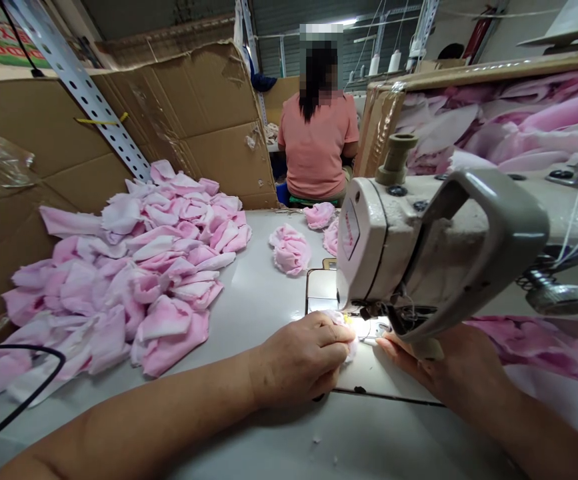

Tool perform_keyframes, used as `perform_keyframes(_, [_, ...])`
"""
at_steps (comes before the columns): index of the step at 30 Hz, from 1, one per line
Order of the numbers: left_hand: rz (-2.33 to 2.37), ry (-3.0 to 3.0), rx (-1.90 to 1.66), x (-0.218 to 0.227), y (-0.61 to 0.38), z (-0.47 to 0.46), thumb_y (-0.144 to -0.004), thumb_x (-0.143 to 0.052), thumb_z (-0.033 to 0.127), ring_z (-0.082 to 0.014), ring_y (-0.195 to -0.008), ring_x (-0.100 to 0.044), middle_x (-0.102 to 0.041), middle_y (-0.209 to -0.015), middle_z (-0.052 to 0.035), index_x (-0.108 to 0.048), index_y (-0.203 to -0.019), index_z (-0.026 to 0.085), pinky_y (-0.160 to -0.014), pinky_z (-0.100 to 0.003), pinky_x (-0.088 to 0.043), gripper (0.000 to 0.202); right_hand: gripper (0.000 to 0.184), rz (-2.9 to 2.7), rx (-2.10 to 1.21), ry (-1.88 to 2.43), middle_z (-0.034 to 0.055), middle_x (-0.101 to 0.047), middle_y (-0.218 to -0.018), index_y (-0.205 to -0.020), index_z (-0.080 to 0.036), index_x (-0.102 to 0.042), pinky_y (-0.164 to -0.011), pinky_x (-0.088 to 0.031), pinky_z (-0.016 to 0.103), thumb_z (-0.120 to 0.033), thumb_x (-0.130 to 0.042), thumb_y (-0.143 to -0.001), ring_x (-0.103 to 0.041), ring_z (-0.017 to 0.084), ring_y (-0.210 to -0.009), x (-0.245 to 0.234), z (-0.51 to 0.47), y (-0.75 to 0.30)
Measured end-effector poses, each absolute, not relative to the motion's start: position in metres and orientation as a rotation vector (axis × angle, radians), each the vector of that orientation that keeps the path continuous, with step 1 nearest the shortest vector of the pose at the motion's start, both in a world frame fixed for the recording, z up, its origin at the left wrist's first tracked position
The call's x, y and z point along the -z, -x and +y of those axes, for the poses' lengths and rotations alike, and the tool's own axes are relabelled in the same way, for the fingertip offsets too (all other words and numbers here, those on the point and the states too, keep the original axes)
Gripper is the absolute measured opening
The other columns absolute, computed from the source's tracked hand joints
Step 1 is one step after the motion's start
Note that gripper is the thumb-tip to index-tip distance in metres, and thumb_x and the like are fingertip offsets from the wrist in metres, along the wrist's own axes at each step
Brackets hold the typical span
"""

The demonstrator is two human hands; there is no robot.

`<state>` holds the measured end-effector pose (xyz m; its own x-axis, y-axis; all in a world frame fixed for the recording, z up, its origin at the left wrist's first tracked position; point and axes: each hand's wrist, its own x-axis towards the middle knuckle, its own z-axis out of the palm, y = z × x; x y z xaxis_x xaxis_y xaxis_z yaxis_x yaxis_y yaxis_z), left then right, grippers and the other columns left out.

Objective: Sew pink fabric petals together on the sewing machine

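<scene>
Sheets of cardboard [183,107] wall off the left and back of a long white table [263,300], and a slotted metal upright [76,87] leans across them. Beyond the cardboard, a co-worker [317,147] in a salmon shirt sits with their back turned. To the right, a large pink printed fabric [499,120] hangs behind a cream sewing machine [419,247], whose head fills the right of the view.

A wide heap of pale pink fabric pieces [129,280] covers the table's left side. Three small pink bundles [290,249] lie in a loose group between the heap and the machine, the nearest well apart from the hands.

The left hand [301,360] is curled, with its fingers closed on a small, bunched pink-and-white fabric scrap [349,347], which sits at the machine's presser foot under the lit needle area. Bunched like this, the scrap shows no clear long axis or pointing direction. The right hand [433,360] lies on the table beyond the foot, its fingers extended and together, their tips close to the scrap but not visibly gripping it.
</scene>
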<state>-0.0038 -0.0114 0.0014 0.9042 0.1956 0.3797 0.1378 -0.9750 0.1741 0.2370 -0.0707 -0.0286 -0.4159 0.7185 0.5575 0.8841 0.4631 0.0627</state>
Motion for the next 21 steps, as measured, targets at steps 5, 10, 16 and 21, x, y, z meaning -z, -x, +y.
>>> perform_keyframes(5, [0.249, -2.943, -0.547, -0.003, 0.004, -0.011, -0.082, -0.049, 0.007, -0.0166, -0.095, -0.057, -0.066, -0.103, -0.0078, -0.056, -0.09, 0.014, -0.095, -0.031, -0.045, 0.012, 0.033, -2.232, 0.504, 1.288, -0.0004, -0.054, -0.055, -0.065, -0.02, -0.064, -0.052, -0.025, 0.029, -0.031, -0.05, -0.092, -0.048, 0.013, -0.049, 0.03, -0.072, -0.239])
perform_keyframes(10, [0.237, -2.948, -0.522, -0.003, 0.004, -0.01, -0.083, -0.05, 0.008, -0.0169, -0.095, -0.057, -0.066, -0.105, -0.0056, -0.055, -0.09, 0.015, -0.095, -0.031, -0.045, 0.011, 0.023, -2.228, 0.547, 1.343, 0.003, -0.064, -0.067, -0.073, -0.02, -0.069, -0.05, -0.025, 0.029, -0.032, -0.056, -0.089, -0.048, 0.013, -0.048, 0.03, -0.071, -0.248])
perform_keyframes(16, [0.257, -2.948, -0.497, -0.005, 0.004, -0.012, -0.086, -0.048, 0.009, -0.0183, -0.097, -0.056, -0.066, -0.107, -0.0074, -0.058, -0.092, 0.013, -0.099, -0.031, -0.042, 0.012, 0.028, -2.148, 0.453, 1.369, 0.005, -0.065, -0.069, -0.071, -0.02, -0.068, -0.051, -0.027, 0.029, -0.038, -0.056, -0.088, -0.052, 0.016, -0.054, 0.026, -0.068, -0.241])
perform_keyframes(21, [0.232, -2.959, -0.483, -0.005, 0.004, -0.012, -0.087, -0.047, 0.01, -0.0188, -0.098, -0.055, -0.066, -0.108, -0.0084, -0.058, -0.097, 0.012, -0.1, -0.031, -0.043, 0.016, 0.036, -2.23, 0.497, 1.352, 0.0052, -0.059, -0.06, -0.056, -0.02, -0.058, -0.054, -0.029, 0.029, -0.034, -0.053, -0.089, -0.052, 0.018, -0.058, 0.027, -0.063, -0.238])
